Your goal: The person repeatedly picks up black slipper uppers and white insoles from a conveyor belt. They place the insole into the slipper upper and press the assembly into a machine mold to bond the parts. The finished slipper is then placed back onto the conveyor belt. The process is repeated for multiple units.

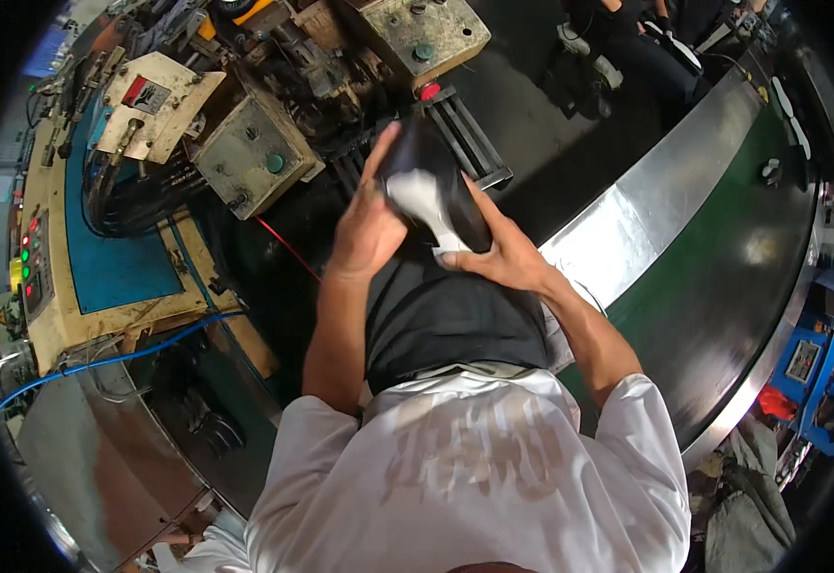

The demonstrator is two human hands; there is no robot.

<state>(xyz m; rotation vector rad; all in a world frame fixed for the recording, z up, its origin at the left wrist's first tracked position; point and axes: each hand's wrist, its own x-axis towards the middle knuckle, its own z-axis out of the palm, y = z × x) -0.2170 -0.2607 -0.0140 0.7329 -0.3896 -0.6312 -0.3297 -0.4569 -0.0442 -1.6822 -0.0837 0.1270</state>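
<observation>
Between my two hands is a black shoe (446,177) with a pale white underside turned up toward me, somewhat smeared by motion. My left hand (371,227) grips its left side, with one finger stretched up along the far end. On the other side my right hand (508,250) is wrapped round it, the thumb pressed on the narrow end of the white part. It is held in the air above my dark-clad lap (455,320). Most of the fingers under the shoe are hidden.
Ahead and left stands a greasy machine with control boxes (255,158) and hoses. A blue-topped machine (116,258) with lit buttons is at the left. On the right a metal ledge (637,191) borders a curved green conveyor (713,277). Another person (641,48) sits at the far right.
</observation>
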